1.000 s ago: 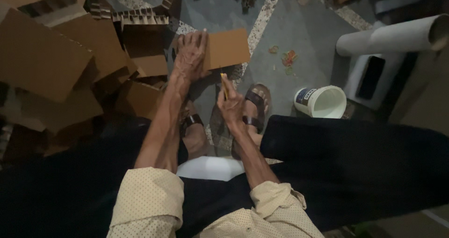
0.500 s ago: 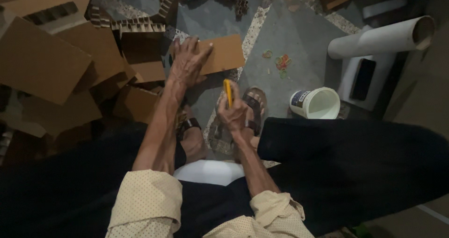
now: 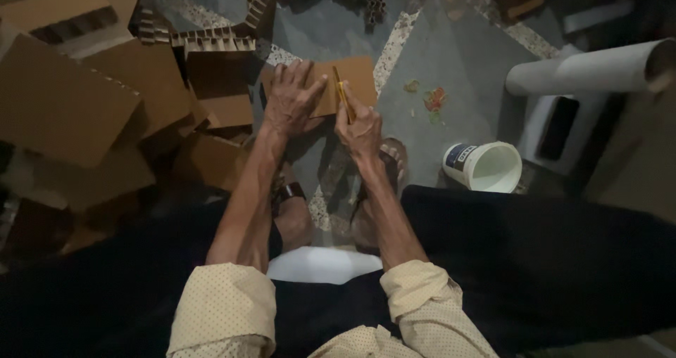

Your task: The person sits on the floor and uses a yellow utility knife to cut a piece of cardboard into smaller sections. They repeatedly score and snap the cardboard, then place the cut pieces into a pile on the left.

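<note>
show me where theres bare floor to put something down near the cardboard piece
The grey floor is bare between the flat brown cardboard piece and the white plastic bucket, apart from small coloured scraps. The left side is crowded with piled brown cardboard sheets. Both hands, left and right, cover the piece's near edge.

Brown cardboard piece (image 3: 352, 83); yellow knife (image 3: 342, 96); white cup (image 3: 486, 166).

A flat rectangular brown cardboard piece (image 3: 355, 76) lies on the grey floor, far centre. A slim yellow-handled cutter (image 3: 343, 92) stands tilted on it, tip pointing far.
</note>
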